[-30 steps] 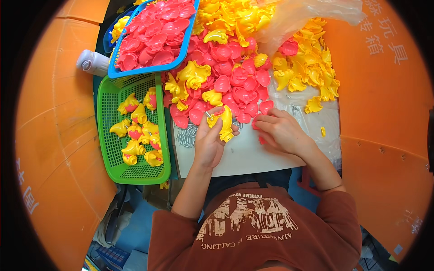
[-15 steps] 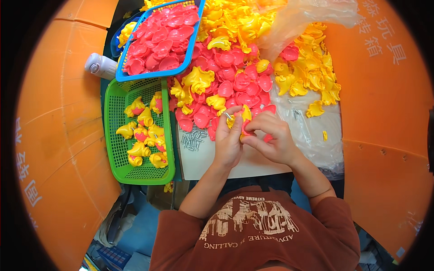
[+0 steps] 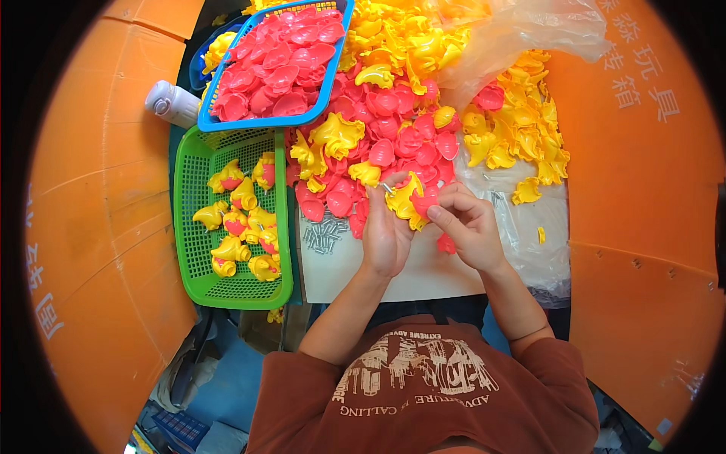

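My left hand (image 3: 388, 240) is closed on a yellow plastic shell (image 3: 403, 201) with a scalloped edge. A small metal pin (image 3: 387, 188) sticks out at its fingertips beside the shell. Between the thumb and fingers of my right hand (image 3: 470, 227) is a pinkish-red plastic cup piece (image 3: 424, 202), held against the right side of the yellow shell. Whether the two parts are joined I cannot tell. Just beyond both hands lies a heap of red shell pieces (image 3: 383, 153) mixed with yellow ones. Left of my left hand, loose metal pins (image 3: 324, 234) lie in a small pile on the white board (image 3: 340, 276).
At left a green basket (image 3: 184, 261) holds several yellow-and-red assembled figures. A blue basket (image 3: 327, 94) full of red pieces overlaps its far end, beside a white bottle (image 3: 173, 104). More yellow shells (image 3: 514, 125) and clear plastic sheeting (image 3: 522, 238) lie at right. Orange panels (image 3: 635, 189) flank the table.
My hands have drawn slightly apart and the yellow shell is turned more into view. My right hand now holds the red piece at its right side. The baskets have not been disturbed.
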Motion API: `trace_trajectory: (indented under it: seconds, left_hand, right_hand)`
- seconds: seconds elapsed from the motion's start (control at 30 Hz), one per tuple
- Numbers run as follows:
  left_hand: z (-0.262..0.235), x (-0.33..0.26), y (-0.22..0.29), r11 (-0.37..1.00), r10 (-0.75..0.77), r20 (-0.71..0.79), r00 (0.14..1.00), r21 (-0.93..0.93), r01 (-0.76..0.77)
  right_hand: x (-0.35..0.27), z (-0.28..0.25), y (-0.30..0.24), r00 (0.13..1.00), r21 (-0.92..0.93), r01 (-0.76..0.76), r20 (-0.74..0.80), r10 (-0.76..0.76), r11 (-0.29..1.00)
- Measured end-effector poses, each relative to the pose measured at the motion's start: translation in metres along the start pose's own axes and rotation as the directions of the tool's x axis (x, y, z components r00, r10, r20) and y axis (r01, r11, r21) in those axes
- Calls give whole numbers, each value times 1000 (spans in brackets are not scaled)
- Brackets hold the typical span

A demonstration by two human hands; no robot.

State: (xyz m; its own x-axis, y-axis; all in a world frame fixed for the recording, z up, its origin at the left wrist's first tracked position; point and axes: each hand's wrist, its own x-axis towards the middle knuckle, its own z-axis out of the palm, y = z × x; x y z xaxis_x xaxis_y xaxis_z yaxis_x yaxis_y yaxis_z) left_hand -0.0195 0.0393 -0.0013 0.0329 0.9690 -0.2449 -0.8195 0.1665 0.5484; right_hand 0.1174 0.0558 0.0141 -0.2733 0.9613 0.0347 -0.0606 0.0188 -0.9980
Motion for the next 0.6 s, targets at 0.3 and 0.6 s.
trace_trajectory:
  seconds: [0.3, 0.6]
  left_hand:
    - [-2, -4, 0, 1000, -9, 99, 995, 24, 7]
    - [-7, 0, 2, 994, -107, 25, 994, 24, 106]
  right_hand:
    - [3, 7, -26, 965, 12, -239, 114, 236, 971]
    - [3, 1, -24, 950, -416, 302, 210, -232, 858]
